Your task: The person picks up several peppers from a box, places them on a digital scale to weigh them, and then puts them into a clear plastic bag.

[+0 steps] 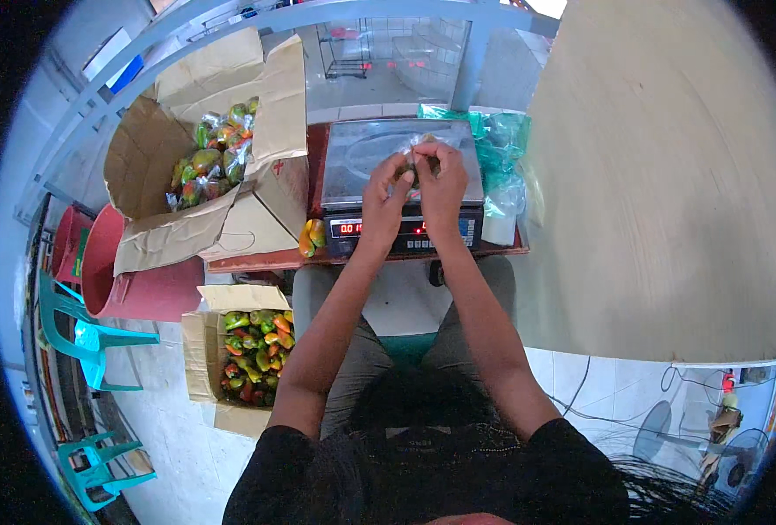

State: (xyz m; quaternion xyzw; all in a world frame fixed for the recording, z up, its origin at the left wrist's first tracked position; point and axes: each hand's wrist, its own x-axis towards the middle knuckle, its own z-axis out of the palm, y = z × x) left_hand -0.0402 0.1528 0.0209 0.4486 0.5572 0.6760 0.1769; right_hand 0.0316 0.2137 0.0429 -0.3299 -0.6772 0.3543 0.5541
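Both my hands meet above the digital scale [353,157], whose red display is lit. Between my fingertips is a small clear plastic bag [422,139]; something greenish-brown shows in it, mostly hidden by my fingers. My left hand [385,194] pinches the bag from the left. On the other side my right hand [443,184] has its fingers curled onto the bag's top. A couple of orange-green peppers [312,237] lie beside the scale's left front corner.
At the left, an open cardboard box [270,210] contains bagged peppers [208,162]. Below it, a smaller box [201,354] holds loose peppers [258,357]. Green plastic bags [503,140] lie right of the scale, near a large wooden board [659,192]. A red tub [147,289] stands left.
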